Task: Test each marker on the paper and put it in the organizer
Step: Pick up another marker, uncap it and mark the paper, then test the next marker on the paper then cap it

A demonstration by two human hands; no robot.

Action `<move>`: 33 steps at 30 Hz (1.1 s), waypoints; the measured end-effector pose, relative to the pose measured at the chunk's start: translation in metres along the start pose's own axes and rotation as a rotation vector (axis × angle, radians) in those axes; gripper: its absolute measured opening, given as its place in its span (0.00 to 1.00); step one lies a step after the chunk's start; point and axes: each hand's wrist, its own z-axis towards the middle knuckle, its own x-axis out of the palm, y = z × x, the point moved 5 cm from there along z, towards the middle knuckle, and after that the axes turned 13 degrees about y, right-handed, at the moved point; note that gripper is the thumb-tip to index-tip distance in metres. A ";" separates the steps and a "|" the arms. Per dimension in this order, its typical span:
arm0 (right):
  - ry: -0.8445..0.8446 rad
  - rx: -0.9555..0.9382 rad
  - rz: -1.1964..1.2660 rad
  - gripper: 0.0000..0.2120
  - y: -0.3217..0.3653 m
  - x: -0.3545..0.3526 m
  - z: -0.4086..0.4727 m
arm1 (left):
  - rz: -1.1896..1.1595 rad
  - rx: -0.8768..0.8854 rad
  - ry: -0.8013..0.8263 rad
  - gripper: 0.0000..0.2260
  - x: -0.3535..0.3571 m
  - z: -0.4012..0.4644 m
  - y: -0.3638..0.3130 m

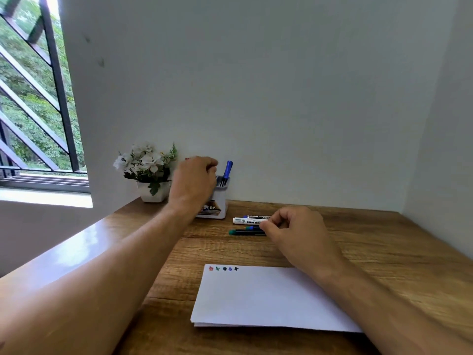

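While left hand (194, 180) tops organizer (217, 201), right hand (291, 226) pinches marker (247, 232)

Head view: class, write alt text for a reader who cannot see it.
A person's left hand reaches over a white organizer holding a blue marker, while the right hand touches markers lying on a wooden desk. Paper shows five colour test marks.

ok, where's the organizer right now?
Head view: the organizer stands at the desk's far edge against the wall, just right of the flower pot, partly behind the left hand, markers lying right of its base.
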 end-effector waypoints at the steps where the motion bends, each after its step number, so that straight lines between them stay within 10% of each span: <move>1: 0.001 0.016 -0.054 0.11 -0.001 -0.002 0.000 | 0.003 0.022 0.032 0.10 0.004 -0.004 -0.010; 16: 0.068 0.169 -0.228 0.05 -0.018 -0.018 0.002 | 0.279 -0.003 0.686 0.14 0.057 -0.064 -0.044; 33: -0.005 0.194 -0.101 0.07 -0.026 -0.017 0.005 | -0.155 -0.194 0.633 0.06 0.047 -0.055 -0.024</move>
